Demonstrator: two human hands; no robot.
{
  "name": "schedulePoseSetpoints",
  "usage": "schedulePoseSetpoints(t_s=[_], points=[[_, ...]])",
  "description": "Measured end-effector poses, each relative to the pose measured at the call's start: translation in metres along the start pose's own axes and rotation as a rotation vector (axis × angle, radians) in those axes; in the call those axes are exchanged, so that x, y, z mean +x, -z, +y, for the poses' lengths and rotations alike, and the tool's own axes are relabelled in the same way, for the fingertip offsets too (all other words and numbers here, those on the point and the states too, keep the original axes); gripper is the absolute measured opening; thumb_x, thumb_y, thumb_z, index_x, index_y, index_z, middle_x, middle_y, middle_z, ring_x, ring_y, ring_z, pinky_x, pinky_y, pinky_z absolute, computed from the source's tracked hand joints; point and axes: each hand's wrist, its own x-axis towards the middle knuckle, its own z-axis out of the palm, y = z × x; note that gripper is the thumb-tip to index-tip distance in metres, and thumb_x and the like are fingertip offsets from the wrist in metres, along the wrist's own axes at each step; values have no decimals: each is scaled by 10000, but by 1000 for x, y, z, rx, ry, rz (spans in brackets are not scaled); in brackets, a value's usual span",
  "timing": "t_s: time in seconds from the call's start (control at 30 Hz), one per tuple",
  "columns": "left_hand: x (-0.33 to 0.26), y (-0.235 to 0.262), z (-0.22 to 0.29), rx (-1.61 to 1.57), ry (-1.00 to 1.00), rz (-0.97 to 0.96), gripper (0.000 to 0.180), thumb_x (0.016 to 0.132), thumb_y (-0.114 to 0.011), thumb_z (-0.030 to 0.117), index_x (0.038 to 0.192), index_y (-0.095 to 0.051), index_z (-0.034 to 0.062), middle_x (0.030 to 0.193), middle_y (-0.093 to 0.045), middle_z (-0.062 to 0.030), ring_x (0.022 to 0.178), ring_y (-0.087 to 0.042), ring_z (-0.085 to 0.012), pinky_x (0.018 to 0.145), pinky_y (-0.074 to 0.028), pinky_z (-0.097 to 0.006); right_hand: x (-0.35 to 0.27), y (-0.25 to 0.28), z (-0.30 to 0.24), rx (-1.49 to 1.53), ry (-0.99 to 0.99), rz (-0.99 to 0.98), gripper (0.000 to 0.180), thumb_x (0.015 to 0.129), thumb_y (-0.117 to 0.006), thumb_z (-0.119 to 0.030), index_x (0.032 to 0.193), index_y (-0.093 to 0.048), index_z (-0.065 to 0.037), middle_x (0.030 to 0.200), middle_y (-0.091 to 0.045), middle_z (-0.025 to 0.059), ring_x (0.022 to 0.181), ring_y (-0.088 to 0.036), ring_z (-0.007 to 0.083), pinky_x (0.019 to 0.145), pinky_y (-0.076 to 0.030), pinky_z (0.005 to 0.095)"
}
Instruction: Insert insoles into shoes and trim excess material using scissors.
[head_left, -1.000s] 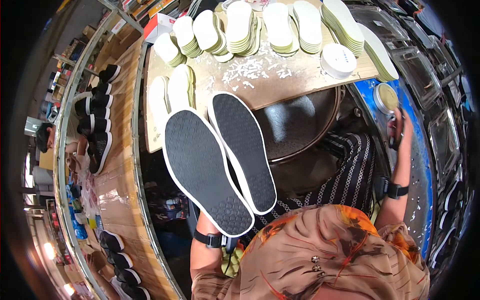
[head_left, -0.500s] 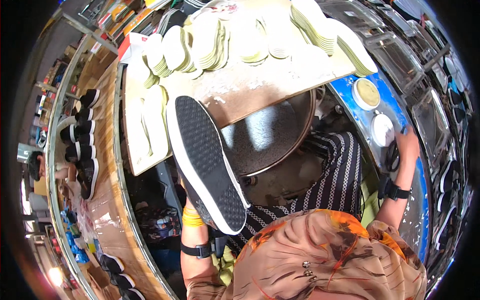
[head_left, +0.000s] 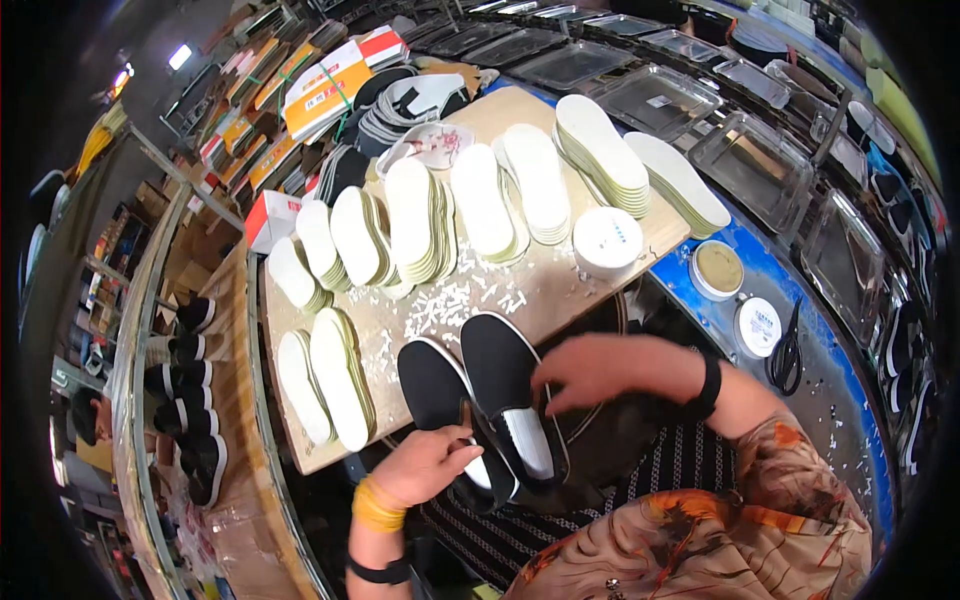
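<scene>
Two black slip-on shoes with white soles lie side by side at the near edge of the board, toes pointing away from me. My left hand [head_left: 432,466] is closed on the opening edge of the left shoe [head_left: 432,378]. Beside the right shoe [head_left: 500,365], my right hand [head_left: 605,375] is smeared by motion, its fingertips close to that shoe's outer side. A white insole or lining [head_left: 528,442] shows inside the right shoe's opening. White scraps [head_left: 445,308] are scattered on the wooden board [head_left: 560,290] just beyond the toes.
Stacks of white insoles [head_left: 412,220] stand across the board. A white lidded tub [head_left: 608,243] sits at its right. An open tub of tan paste [head_left: 717,270], a round lid [head_left: 758,327] and black-handled scissors [head_left: 787,360] lie on the blue-edged surface. More shoes [head_left: 203,465] line the left shelf.
The shoe my left hand held sole outward is now sole down, beside a second shoe. My right hand has moved left from the scissors to the shoes. The view has shifted.
</scene>
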Motion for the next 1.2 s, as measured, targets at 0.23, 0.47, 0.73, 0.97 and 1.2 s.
schedulePoseSetpoints(t_s=[0.23, 0.47, 0.73, 0.97, 1.2], points=[[151, 78, 33, 60, -321, 201, 411, 817, -614, 257, 1105, -527, -23, 934, -612, -142, 840, -580, -177, 753, -456, -296, 55, 112, 87, -491, -102, 743, 295, 656, -636, -188, 912, -600, -44, 902, -586, 148, 849, -570, 329, 742, -468, 398], [266, 89, 12, 633, -436, 361, 528, 660, -727, 300, 1053, -558, -10, 1039, -550, -187, 991, -520, -343, 868, -421, -383, 74, 122, 147, -621, -56, 668, 88, 606, -573, -95, 669, -615, -50, 710, -588, 154, 686, -592, 326, 623, -479, 411], [258, 87, 25, 628, -268, 454, 249, 779, -554, 176, 942, -580, -10, 935, -581, -228, 889, -552, -387, 802, -448, -401, 80, 106, 116, -858, -81, 687, 88, 717, -516, -86, 768, -530, -16, 664, -590, 160, 616, -599, 308, 552, -476, 399], [66, 119, 10, -89, -355, 993, 313, 902, -500, 265, 1005, -599, -13, 842, -614, -33, 683, -571, -108, 577, -475, -240, -62, 148, 62, -109, -16, 1430, 347, 825, -473, -41, 1164, -546, -59, 1033, -633, 81, 831, -622, 183, 715, -498, 290], [-164, 41, -13, -636, 4, 1085, 332, 870, -465, 218, 1049, -537, -52, 722, -610, -104, 459, -543, -111, 345, -402, -191, -187, 60, 8, 880, -127, 1113, 319, 751, -508, 37, 1064, -566, 26, 932, -623, 103, 739, -607, 135, 609, -498, 236]])
